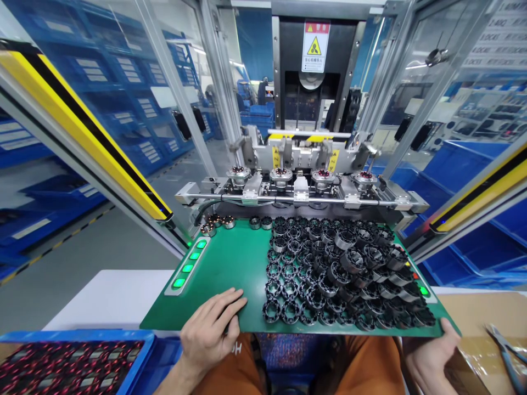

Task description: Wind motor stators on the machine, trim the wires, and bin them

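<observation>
My left hand (214,326) lies on the front edge of the green work surface (230,258), its fingers stretched out and nothing held. At the right front corner of that surface is my right hand (432,351). Its thumb shows at the edge and the other fingers are hidden below, gripping the corner. Between the hands stand many black, ring-shaped motor stators (290,310) in rows, stacked higher toward the right. Several stators with copper windings (228,221) sit at the back left corner.
Behind the surface, a winding machine (300,186) holds several red-wound stators (323,174). Yellow-and-black guard posts (90,137) flank it. Green-lit buttons (188,268) line the left side. A blue bin (148,351) of red-wound parts is lower left; pliers (506,351) lie on cardboard (477,312) at right.
</observation>
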